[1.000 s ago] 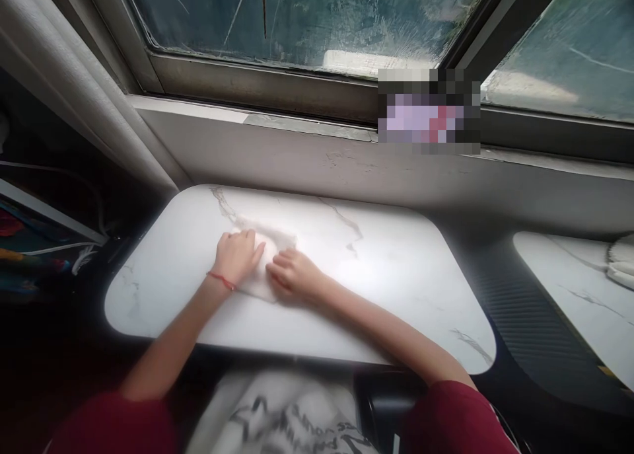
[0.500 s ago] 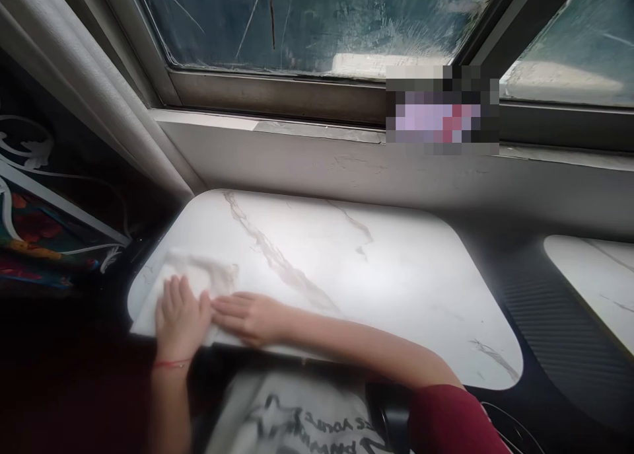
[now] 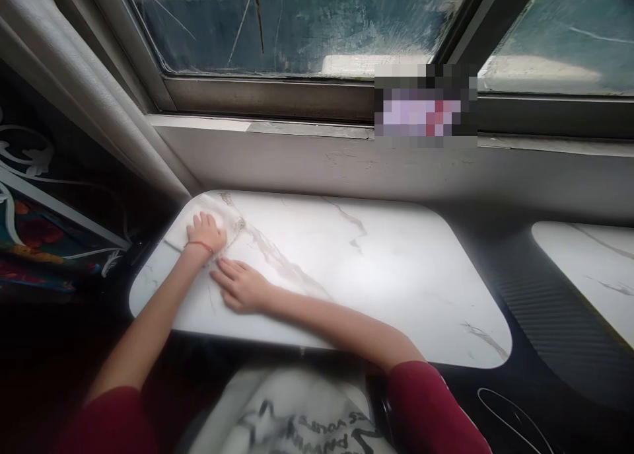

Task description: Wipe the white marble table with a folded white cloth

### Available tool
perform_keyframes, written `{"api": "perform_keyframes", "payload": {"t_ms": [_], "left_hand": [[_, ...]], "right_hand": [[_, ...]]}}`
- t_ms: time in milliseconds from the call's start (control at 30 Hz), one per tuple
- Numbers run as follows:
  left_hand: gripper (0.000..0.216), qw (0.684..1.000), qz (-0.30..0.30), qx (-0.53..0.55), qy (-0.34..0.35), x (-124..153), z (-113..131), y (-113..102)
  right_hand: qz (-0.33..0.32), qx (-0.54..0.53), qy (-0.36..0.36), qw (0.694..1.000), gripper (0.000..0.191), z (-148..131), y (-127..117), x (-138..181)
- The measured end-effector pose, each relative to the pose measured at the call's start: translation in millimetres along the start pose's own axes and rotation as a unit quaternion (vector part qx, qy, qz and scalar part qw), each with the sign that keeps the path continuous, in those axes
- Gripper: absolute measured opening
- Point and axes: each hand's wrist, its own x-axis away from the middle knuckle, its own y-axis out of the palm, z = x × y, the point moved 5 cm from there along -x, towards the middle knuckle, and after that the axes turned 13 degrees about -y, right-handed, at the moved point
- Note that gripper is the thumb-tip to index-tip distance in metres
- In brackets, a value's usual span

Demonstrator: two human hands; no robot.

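A thin white cloth or wipe (image 3: 226, 215) lies on the white marble-patterned tabletop (image 3: 386, 262), near its far left corner. My left hand (image 3: 205, 231), with a red string at the wrist, rests palm down on it, fingers spread. The cloth's edges blend into the white surface. Just nearer to me and to the right, my right hand (image 3: 244, 286) lies flat on the tabletop with its fingers stretched out, apart from the left hand and holding nothing.
A window frame (image 3: 272, 96) and sill run behind the table, with a blurred-out lilac item (image 3: 409, 117) there. A curtain (image 3: 94, 90) hangs at the left, by a white metal frame (image 3: 59, 203). A second marble-patterned surface (image 3: 584, 256) stands at the right.
My left hand has slid the cloth away from me, from the near left edge to the far left corner. My right hand has shifted slightly farther in. The view has moved a little.
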Motion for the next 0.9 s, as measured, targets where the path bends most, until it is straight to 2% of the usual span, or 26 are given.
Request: {"api": "perform_keyframes", "payload": {"t_ms": [100,200,300,433,533,633,767,833,900], "left_hand": [[0.059,0.999,0.019,0.002,0.047,-16,38,-12],[0.054,0.993,0.029,0.009,0.114,-18,65,-20],[0.053,0.985,0.021,0.012,0.170,-14,74,-25],[0.049,0.970,-0.006,0.033,0.240,2,70,-26],[0.043,0.938,-0.023,0.091,0.335,35,69,-27],[0.040,0.912,-0.021,0.125,0.389,82,68,-31],[0.031,0.901,-0.022,0.187,0.391,150,66,-39],[0.025,0.896,-0.044,0.234,0.374,181,67,-34],[0.026,0.901,-0.056,0.273,0.333,206,71,-19]], "right_hand": [[0.000,0.010,-0.003,1.000,0.049,3,-7,4],[-0.011,0.028,0.028,0.999,0.042,18,-20,13],[-0.008,0.054,0.099,0.994,0.045,46,-38,26],[0.010,0.109,0.179,0.978,0.057,80,-59,45],[0.018,0.150,0.194,0.969,0.054,84,-70,55],[-0.012,0.159,0.208,0.965,0.046,68,-80,60],[-0.140,0.129,0.270,0.944,0.030,27,-107,59],[-0.224,0.093,0.281,0.929,0.024,4,-123,56],[-0.265,0.064,0.265,0.925,0.024,-16,-138,52]]}}
